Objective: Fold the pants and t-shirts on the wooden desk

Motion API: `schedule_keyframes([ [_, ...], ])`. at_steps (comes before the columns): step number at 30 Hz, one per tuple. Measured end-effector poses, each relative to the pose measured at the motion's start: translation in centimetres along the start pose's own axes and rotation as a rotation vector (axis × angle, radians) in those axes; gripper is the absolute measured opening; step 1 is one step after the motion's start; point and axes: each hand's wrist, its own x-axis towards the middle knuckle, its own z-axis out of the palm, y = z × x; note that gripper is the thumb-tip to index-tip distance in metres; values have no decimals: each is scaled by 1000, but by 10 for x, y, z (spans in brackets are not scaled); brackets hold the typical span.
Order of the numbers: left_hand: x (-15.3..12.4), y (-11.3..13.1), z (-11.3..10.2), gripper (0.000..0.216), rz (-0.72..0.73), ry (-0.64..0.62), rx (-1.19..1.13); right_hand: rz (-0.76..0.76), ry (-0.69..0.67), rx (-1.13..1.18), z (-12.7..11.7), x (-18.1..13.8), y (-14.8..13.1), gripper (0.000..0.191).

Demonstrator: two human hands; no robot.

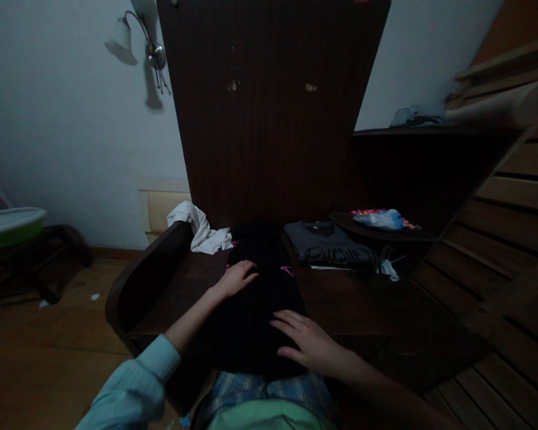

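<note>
A black garment with pink marks (260, 298) lies spread lengthwise over the dark wooden surface, its near end reaching my lap. My left hand (238, 278) rests flat on its left part, fingers stretched toward the middle. Lower down, my right hand (302, 340) lies over the right edge of the cloth with its fingers apart. Neither hand grips anything. A folded dark grey T-shirt with black lettering (332, 243) sits to the right of the black garment. To its left, a crumpled white cloth (201, 230) drapes over the armrest.
A dark wooden panel (273, 119) rises behind the surface. On the right, a shelf holds a colourful plastic packet (381, 219), beside a slatted wooden structure (497, 239). A curved armrest (134, 286) bounds the left. A green basin (13, 230) stands on a dark stool farther left.
</note>
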Motion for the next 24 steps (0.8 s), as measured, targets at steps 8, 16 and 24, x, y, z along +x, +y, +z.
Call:
schedule_keyframes([
  [8,-132,45,0,71,229,-189,17,-13,-29,-8,25,-13,6,68],
  [16,-135,67,16,40,139,-73,-14,-14,-38,-2,25,-13,3,67],
  [24,-162,53,8,67,299,-172,57,-103,195,-73,46,-55,40,53],
])
